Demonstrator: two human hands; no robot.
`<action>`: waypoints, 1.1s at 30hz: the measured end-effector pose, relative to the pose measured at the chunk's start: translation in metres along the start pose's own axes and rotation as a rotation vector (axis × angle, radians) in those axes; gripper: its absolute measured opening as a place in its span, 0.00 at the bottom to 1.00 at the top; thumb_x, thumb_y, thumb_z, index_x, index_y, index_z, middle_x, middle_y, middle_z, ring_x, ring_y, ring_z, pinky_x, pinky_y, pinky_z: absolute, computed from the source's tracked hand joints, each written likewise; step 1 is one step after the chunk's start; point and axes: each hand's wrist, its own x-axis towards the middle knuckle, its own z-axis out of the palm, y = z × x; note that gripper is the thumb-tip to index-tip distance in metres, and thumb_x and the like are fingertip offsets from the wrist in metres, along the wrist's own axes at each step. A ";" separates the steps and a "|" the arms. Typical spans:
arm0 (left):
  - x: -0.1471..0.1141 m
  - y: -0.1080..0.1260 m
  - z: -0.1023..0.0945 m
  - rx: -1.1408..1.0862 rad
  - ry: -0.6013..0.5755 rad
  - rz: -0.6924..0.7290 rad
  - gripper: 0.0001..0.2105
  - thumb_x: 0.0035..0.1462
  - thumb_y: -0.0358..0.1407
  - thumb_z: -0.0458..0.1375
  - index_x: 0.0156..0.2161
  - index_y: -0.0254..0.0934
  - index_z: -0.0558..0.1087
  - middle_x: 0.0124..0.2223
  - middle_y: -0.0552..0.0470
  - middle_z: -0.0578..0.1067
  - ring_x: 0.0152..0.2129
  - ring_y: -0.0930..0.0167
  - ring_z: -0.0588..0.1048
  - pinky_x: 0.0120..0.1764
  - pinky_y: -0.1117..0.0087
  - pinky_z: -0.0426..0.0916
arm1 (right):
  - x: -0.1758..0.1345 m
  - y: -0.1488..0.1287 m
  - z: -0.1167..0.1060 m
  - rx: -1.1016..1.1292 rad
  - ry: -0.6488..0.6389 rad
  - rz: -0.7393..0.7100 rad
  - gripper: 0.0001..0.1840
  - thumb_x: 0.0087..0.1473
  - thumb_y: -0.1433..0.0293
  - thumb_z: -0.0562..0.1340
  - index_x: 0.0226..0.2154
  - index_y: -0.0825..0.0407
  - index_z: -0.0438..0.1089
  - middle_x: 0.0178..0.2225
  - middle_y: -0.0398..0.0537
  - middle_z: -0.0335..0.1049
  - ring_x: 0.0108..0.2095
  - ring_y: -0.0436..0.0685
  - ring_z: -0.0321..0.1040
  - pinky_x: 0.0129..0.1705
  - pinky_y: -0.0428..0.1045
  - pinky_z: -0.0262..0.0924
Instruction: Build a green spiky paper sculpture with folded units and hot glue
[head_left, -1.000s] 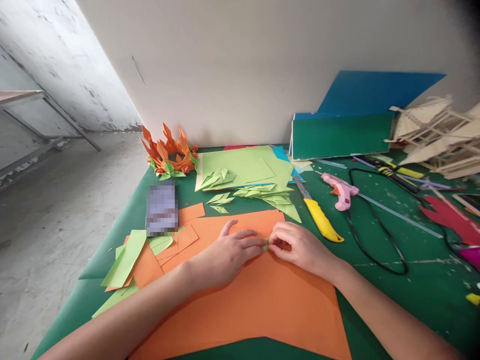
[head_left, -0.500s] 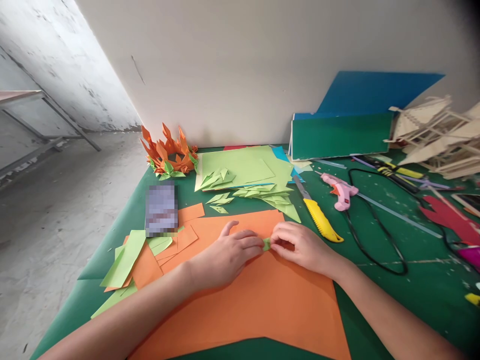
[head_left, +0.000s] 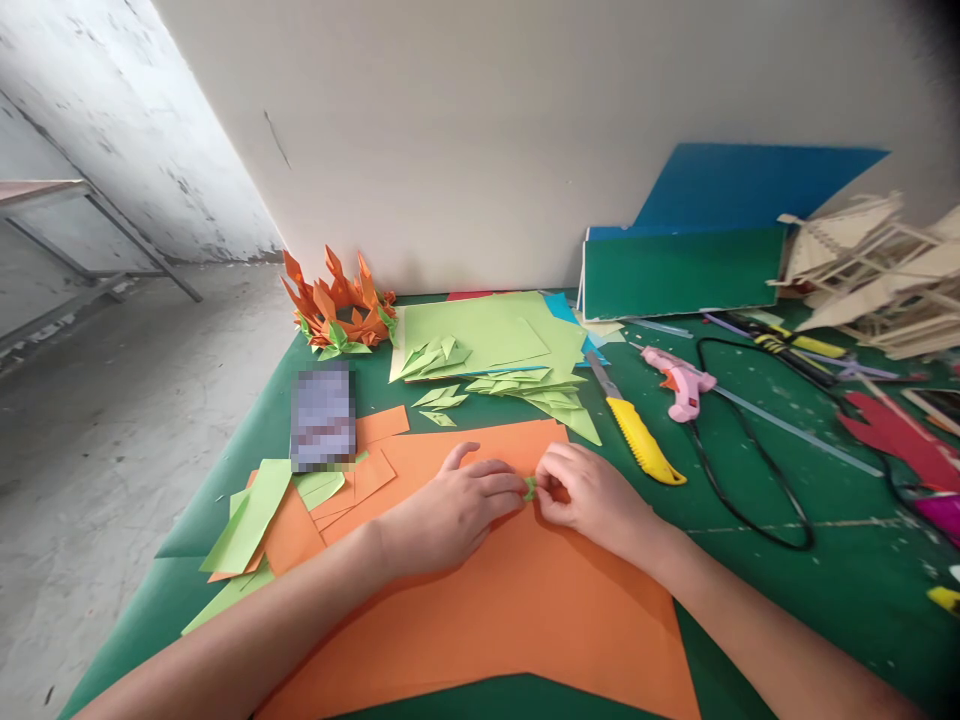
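Note:
A small folded piece of green paper (head_left: 529, 489) lies between my two hands, over a large orange paper sheet (head_left: 480, 620). My left hand (head_left: 469, 505) has its fingertips closed on the left end of the piece, palm down, thumb sticking up. With thumb and forefinger, my right hand (head_left: 581, 487) pinches its right end. Much of the piece is hidden by the fingers. Beyond my hands lie several folded green paper leaves (head_left: 442, 400) and a stack of light green sheets (head_left: 480, 325).
An orange and green paper crown (head_left: 341, 310) stands at the far left, behind a blurred rectangular object (head_left: 322, 417). Paper scraps (head_left: 296, 530) lie nearer. To the right are a yellow utility knife (head_left: 641, 440), a pink glue gun (head_left: 681, 382) with its black cord, and a wooden model (head_left: 885, 275).
My right hand has shifted slightly left, closer to my left hand, and less of the green piece shows between them. My left hand stays in place.

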 end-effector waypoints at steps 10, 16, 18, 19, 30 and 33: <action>0.001 0.001 -0.003 -0.005 0.008 0.013 0.17 0.64 0.26 0.44 0.52 0.42 0.67 0.54 0.51 0.74 0.54 0.68 0.67 0.62 0.55 0.40 | 0.003 -0.003 0.002 -0.018 0.020 0.026 0.11 0.43 0.79 0.56 0.22 0.49 0.54 0.23 0.41 0.59 0.26 0.51 0.58 0.27 0.46 0.51; 0.001 0.002 -0.003 -0.006 0.035 0.014 0.18 0.64 0.27 0.45 0.55 0.44 0.66 0.53 0.51 0.74 0.53 0.69 0.69 0.62 0.57 0.42 | 0.004 0.000 0.003 0.028 0.018 0.046 0.11 0.42 0.79 0.57 0.22 0.49 0.54 0.23 0.41 0.59 0.26 0.51 0.59 0.27 0.46 0.50; 0.001 0.002 -0.002 0.002 0.035 0.015 0.19 0.64 0.27 0.45 0.56 0.45 0.66 0.53 0.51 0.74 0.53 0.68 0.69 0.62 0.56 0.42 | 0.004 0.001 0.004 0.036 0.016 0.048 0.11 0.42 0.79 0.57 0.22 0.49 0.55 0.24 0.41 0.59 0.26 0.51 0.59 0.27 0.46 0.51; 0.001 0.002 -0.002 0.005 0.031 0.016 0.19 0.64 0.27 0.44 0.56 0.45 0.66 0.53 0.51 0.74 0.53 0.68 0.69 0.62 0.56 0.43 | 0.004 0.001 0.004 0.038 0.015 0.048 0.11 0.42 0.79 0.57 0.22 0.49 0.55 0.24 0.41 0.59 0.26 0.51 0.59 0.27 0.46 0.51; 0.001 0.003 -0.001 0.010 0.021 0.007 0.19 0.65 0.27 0.43 0.55 0.44 0.67 0.53 0.50 0.74 0.52 0.67 0.68 0.62 0.54 0.42 | 0.003 0.001 0.003 0.027 0.019 0.034 0.11 0.42 0.79 0.57 0.22 0.49 0.54 0.24 0.41 0.59 0.26 0.51 0.58 0.27 0.46 0.50; 0.001 0.003 0.000 0.022 0.028 0.009 0.18 0.64 0.27 0.44 0.54 0.44 0.67 0.53 0.50 0.74 0.51 0.68 0.69 0.62 0.55 0.41 | 0.003 0.002 0.004 0.024 0.021 0.032 0.11 0.42 0.79 0.57 0.22 0.49 0.54 0.24 0.41 0.59 0.26 0.51 0.58 0.27 0.46 0.50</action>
